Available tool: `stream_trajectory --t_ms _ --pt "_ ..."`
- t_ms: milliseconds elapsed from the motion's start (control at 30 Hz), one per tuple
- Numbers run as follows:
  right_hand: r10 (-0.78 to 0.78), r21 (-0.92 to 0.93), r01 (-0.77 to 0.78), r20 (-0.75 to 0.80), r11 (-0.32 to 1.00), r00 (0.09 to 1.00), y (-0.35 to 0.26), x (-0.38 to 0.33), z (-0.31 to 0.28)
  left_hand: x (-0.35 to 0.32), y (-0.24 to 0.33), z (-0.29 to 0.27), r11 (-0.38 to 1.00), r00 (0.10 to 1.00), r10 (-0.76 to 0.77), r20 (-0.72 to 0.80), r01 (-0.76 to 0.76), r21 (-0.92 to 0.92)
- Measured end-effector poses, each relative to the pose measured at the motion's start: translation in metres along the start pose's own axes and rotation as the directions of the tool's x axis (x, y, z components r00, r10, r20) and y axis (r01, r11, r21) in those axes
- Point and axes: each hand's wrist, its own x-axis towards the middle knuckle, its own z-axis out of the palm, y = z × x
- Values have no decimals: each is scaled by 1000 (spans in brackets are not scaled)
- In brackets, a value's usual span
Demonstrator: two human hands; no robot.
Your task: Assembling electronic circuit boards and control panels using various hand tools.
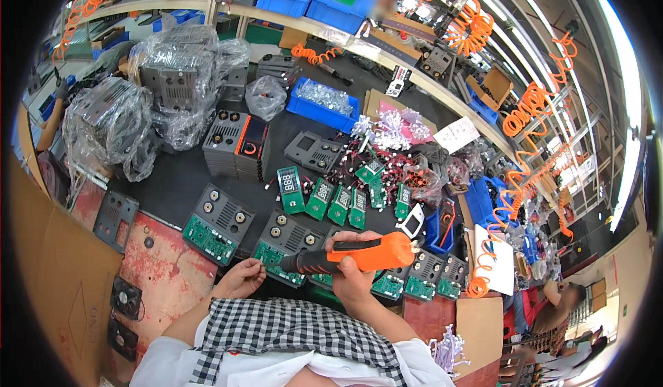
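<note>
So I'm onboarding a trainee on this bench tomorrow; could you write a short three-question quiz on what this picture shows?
1. True or false: the right hand grips an orange and black electric screwdriver.
2. What does the left hand touch?
A. the blue bin of bagged parts
B. the green circuit board on a grey panel
C. the plastic-wrapped stack
3. Fill in: the row of loose green display boards lies on the ____ mat.

Key: 1 true; 2 B; 3 black.
</note>
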Motion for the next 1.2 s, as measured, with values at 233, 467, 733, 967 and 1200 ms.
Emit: stream_trajectory --t_ms 233,467,733,967,1200 --pt "19 162 -33 86 986 996 2 1 5 0 5 -3 1000 1000 -14 6 14 -24" --pt "93 103 -98 48 990 994 7 1 -1 -5 0 -11 999 999 -43 -22 43 -28" --pt "28 74 -39 146 996 989 2 4 2 -4 3 -14 953 984 -172 -39 176 248" --pt "63 29 -71 204 997 977 4 2 -9 -7 -3 -13 950 963 -270 1 266 162" --pt "187 -37 -197 520 980 833 -4 23 -8 -8 0 3 959 959 -277 54 272 81"
